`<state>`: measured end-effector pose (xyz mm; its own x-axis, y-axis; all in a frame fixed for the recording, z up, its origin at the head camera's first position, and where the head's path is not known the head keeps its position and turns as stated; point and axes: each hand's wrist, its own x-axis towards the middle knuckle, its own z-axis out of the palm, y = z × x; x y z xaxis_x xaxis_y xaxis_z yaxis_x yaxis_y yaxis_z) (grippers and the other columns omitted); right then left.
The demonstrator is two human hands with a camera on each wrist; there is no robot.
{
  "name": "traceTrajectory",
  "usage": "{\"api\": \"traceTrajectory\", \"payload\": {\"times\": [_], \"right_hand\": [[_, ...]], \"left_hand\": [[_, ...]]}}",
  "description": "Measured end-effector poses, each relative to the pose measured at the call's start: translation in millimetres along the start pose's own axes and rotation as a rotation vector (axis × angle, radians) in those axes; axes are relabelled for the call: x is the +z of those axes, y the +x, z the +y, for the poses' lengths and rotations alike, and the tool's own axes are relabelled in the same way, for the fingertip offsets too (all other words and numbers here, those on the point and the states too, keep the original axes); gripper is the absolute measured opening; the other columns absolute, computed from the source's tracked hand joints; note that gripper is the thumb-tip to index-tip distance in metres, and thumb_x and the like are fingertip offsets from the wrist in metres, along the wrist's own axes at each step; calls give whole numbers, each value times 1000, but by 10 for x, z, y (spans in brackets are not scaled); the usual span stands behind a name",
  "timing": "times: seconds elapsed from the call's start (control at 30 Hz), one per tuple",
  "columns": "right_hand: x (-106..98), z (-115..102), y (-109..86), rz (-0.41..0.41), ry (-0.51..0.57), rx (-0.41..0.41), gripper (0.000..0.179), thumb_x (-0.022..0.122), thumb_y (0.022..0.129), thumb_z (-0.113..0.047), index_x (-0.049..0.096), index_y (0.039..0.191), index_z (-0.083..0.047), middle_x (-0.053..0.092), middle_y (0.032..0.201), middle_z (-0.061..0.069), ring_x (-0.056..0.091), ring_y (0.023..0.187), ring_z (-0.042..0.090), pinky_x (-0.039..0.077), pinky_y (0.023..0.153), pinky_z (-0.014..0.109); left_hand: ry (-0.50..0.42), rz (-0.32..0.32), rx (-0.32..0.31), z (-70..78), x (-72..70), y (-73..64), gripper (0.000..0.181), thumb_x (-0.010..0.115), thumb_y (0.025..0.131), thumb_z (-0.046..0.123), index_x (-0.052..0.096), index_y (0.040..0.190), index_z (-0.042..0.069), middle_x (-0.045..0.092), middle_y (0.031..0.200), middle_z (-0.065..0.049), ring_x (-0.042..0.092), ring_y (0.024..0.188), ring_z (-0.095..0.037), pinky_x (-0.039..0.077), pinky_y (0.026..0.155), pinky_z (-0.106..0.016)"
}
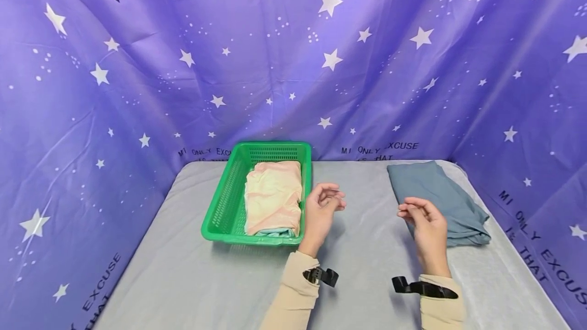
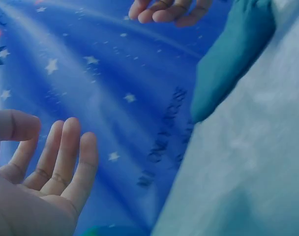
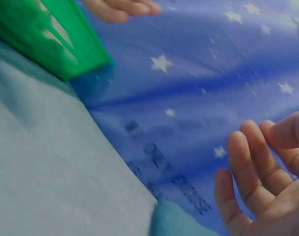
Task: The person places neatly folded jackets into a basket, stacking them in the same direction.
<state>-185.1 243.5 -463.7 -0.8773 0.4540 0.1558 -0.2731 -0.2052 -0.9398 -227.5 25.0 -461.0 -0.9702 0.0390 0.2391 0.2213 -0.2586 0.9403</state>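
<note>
In the head view my left hand [image 1: 322, 213] hovers just right of a green plastic basket [image 1: 222, 208], fingers loosely bent and nothing in them. Inside that basket lies a folded pale pink cloth [image 1: 273, 195], with a light teal cloth [image 1: 277, 232] peeking out beneath its near end. My right hand [image 1: 427, 225] is raised at the left side of a folded grey-blue cloth [image 1: 440, 200] and overlaps it in this view. Its fingers are loosely bent too, holding nothing. Both wrist views show the fingers relaxed and bare, the left hand [image 2: 51, 177] and the right hand [image 3: 265, 177] alike.
A table [image 1: 362, 248] with a light grey cover carries the basket and the cloths. Purple curtains [image 1: 275, 65] printed with stars and lettering hang behind it and along both sides. Each wrist wears a black strap [image 1: 433, 289] over a beige sleeve.
</note>
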Motion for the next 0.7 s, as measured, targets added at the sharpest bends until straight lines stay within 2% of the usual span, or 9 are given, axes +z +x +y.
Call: {"api": "traceTrajectory", "payload": {"times": [0.1,0.2,0.27,0.37,0.47,0.57,0.7], "right_hand": [[-156,-39,15,83,13,12,13,58,99,5,67,105,12,75,78,3,71,66,12,60,69,21],[-312,-71,55,165,34,22,11,60,98,6,70,103,8,75,79,2,70,65,11,59,68,20],[-424,-87,83,212,48,22,12,61,97,7,71,103,5,75,79,1,70,65,10,59,67,18],[-597,-96,126,297,80,15,14,61,95,10,72,101,2,73,78,-1,69,66,8,57,67,16],[-780,-87,152,392,14,2,19,62,94,9,74,99,-5,71,79,-8,66,74,2,53,69,10],[-953,-75,152,483,-123,19,23,63,93,5,74,98,-14,66,83,-15,59,82,-2,46,70,4],[-1131,-83,144,537,-229,85,27,62,93,1,70,102,-23,60,92,-18,53,85,-3,41,68,3]], "left_hand": [[-35,18,-60,-135,122,-23,27,56,90,-10,63,115,-3,69,103,-31,72,78,-21,64,77,-41],[-66,27,-122,-277,247,-60,27,57,89,-8,64,113,2,72,102,-25,71,77,-18,64,77,-46],[-79,30,-171,-364,326,-90,27,59,89,-5,65,112,6,74,100,-20,71,77,-16,64,77,-47],[-97,28,-245,-467,451,-134,27,61,90,0,63,116,7,75,98,-12,71,77,-16,64,77,-45],[-125,34,-310,-544,605,-154,28,65,90,5,62,118,6,75,94,-7,71,75,-15,63,77,-45],[-148,54,-369,-617,785,-161,28,69,88,8,63,115,7,73,90,-3,70,73,-14,63,78,-47],[-153,70,-431,-707,1029,-179,28,71,86,9,65,113,7,72,89,-2,68,73,-13,63,77,-47]]}}
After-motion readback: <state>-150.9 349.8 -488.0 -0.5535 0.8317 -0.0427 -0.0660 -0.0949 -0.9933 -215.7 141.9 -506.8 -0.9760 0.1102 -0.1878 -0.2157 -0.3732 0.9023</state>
